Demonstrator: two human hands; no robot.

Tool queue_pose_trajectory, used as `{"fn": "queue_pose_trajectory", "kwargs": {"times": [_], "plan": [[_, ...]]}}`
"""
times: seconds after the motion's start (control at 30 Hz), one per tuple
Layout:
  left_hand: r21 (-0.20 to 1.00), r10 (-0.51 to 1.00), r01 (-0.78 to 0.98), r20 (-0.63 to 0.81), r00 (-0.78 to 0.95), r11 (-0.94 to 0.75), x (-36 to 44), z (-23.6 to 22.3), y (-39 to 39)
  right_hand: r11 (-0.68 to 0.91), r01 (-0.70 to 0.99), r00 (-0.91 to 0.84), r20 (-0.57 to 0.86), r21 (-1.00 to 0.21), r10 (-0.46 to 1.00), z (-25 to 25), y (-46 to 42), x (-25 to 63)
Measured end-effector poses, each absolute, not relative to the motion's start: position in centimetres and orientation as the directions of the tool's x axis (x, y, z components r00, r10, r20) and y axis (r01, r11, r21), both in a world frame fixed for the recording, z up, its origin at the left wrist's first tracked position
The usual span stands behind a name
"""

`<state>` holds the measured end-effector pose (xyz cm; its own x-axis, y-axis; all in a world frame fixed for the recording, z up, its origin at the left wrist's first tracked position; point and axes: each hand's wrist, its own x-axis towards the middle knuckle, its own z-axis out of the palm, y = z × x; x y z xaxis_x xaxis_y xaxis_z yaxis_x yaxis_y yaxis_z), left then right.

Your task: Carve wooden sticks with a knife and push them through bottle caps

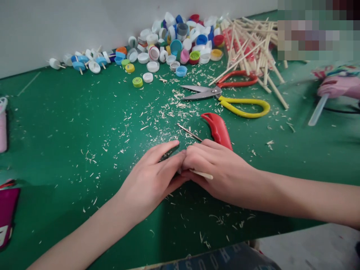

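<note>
My right hand [213, 165] is closed around a thin pale wooden stick [201, 174], whose blunt end pokes out below the fingers. Against its fingertips, my left hand [157, 168] is curled with thumb and fingers pressed together. Whatever the left fingers grip is hidden; only a dark gap and a small greyish bit show between the two hands. Just beyond my right knuckles lies a red curved handle-like tool [221, 129]. A slim metal rod [189, 132] sticks out beside it, partly covered by the right hand.
Scissors [216, 92] with red and yellow handles lie open on the green table [70, 150], among wood shavings. Bottle caps [171, 41] are heaped at the wall, wooden sticks [258, 48] piled to their right. A pink glue gun [334, 88] is at far right, a magenta case [8, 213] at left.
</note>
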<state>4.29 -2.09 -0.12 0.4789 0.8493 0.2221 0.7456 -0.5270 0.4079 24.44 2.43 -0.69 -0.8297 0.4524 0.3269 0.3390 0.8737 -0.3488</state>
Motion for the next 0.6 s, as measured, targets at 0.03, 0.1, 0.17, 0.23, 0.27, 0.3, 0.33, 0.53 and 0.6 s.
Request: {"fn": "queue_pose_trajectory", "kwargs": {"times": [0.03,0.1,0.17,0.23,0.27,0.3,0.33,0.53,0.6], "plan": [[0.412,0.852,0.747,0.216,0.477,-0.523,4.2,-0.1,-2.1,0.869,0.337,-0.820,0.341,-0.362,0.460,-0.7,2.4,24.4],[0.419,0.854,0.746,0.203,0.479,-0.518,4.0,-0.1,-2.1,0.854,0.321,-0.796,0.372,-0.409,0.477,-0.5,2.5,24.4],[0.436,0.845,0.726,0.219,0.488,-0.532,3.8,0.0,-2.1,0.822,0.277,-0.777,0.387,-0.498,0.497,0.1,2.6,24.5],[0.474,0.838,0.693,0.264,0.477,-0.544,3.6,0.2,-2.1,0.747,0.223,-0.761,0.366,-0.627,0.535,0.9,2.7,24.7],[0.498,0.839,0.676,0.293,0.458,-0.543,3.6,0.4,-2.2,0.693,0.198,-0.757,0.341,-0.693,0.558,1.3,2.7,24.9],[0.523,0.841,0.659,0.321,0.435,-0.540,3.6,0.5,-2.2,0.636,0.180,-0.754,0.310,-0.751,0.579,1.6,2.8,25.0],[0.546,0.842,0.641,0.351,0.410,-0.539,3.5,0.7,-2.2,0.582,0.166,-0.754,0.278,-0.796,0.595,1.9,2.8,25.1],[0.624,0.811,0.518,0.470,0.349,-0.585,3.7,1.8,-2.2,0.571,0.144,-0.789,0.255,-0.808,0.560,2.0,3.2,25.4],[0.607,0.807,0.534,0.483,0.341,-0.588,3.7,2.0,-2.3,0.659,0.127,-0.788,0.328,-0.741,0.521,1.8,3.2,25.3]]}}
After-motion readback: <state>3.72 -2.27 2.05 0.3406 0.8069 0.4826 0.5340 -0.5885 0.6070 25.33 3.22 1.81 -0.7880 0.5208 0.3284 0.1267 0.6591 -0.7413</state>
